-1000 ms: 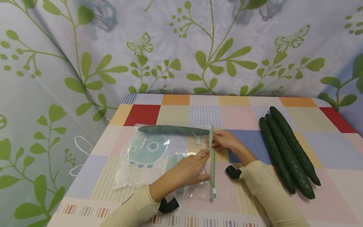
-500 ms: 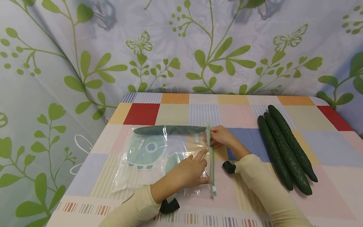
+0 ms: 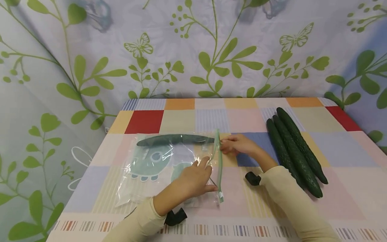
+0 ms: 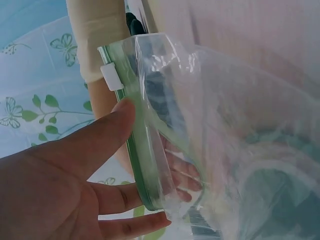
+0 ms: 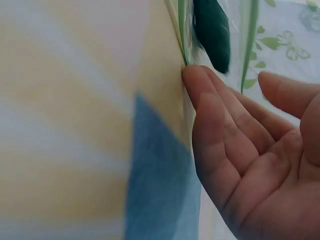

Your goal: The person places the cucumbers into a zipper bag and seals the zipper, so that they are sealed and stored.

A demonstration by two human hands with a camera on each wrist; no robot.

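A clear zip bag (image 3: 151, 193) with pale blue monster prints lies flat, its mouth towards the right. Inside it, along the far side, one cucumber (image 3: 175, 139) lies lengthwise with its tip near the green zip strip (image 3: 220, 168). My left hand (image 3: 191, 179) touches the bag's mouth with thumb and fingers spread, the thumb against the strip near the white slider (image 4: 111, 76). My right hand (image 3: 240, 145) is at the mouth's far end, by the cucumber's tip; its fingers bend loosely, the fingertips close to the bag's edge (image 5: 186, 50), with nothing gripped.
Several things share the patchwork tablecloth (image 3: 245, 205): three loose cucumbers (image 3: 294, 153) lie side by side at the right. Dark curved pieces (image 3: 252, 178) stick out at both sleeves. A leaf-patterned curtain (image 3: 169, 40) hangs behind the table.
The bagged cucumber has slid slightly left, deeper into the bag. My right hand has eased a little from the strip. The head view has turned, shifting the scene left.
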